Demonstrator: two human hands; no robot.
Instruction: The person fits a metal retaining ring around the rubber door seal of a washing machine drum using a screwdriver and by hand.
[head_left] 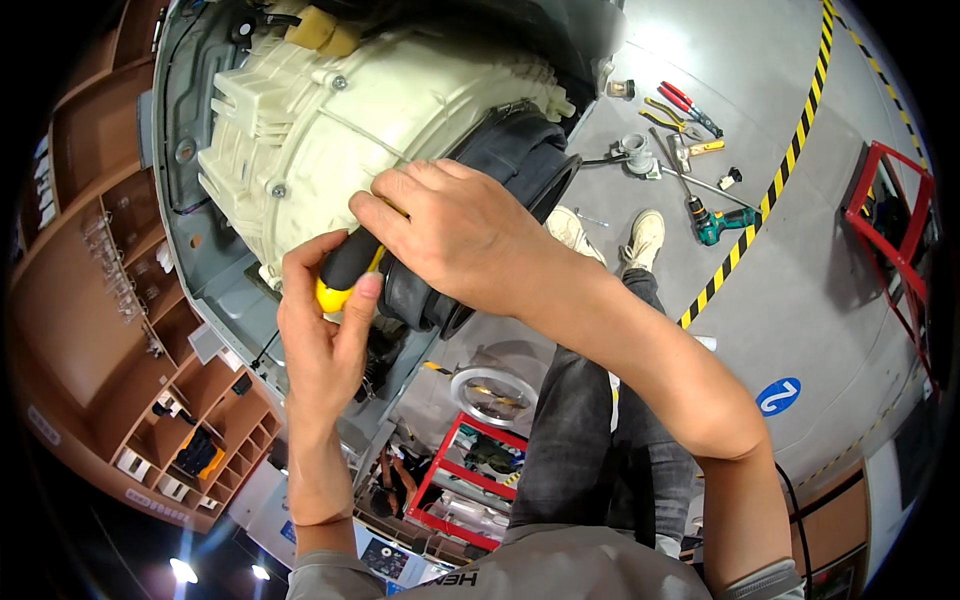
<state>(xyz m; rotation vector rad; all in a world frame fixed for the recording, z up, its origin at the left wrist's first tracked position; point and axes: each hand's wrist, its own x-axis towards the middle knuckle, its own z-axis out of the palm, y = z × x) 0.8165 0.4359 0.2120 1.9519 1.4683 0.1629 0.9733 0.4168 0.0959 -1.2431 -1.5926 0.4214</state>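
A screwdriver [350,258] with a thick black and yellow handle is held up against the front of an opened washing machine. My left hand [322,315] closes round the handle's butt end, thumb on one side and fingers on the other. Over the other end my right hand [455,225] is curled, and a sliver of yellow shows between its fingers. The tool's tip is hidden. Behind both hands is the cream plastic tub [345,130], with screws in its face. A black rubber door gasket [510,150] bulges from the tub beside my right hand.
On the grey floor at right lie a green cordless drill [715,220], red-handled pliers [690,107], yellow-handled pliers [667,117] and a hammer [697,150]. A round door ring [493,372] and a red cart [443,510] stand below; another red cart [910,258] is far right.
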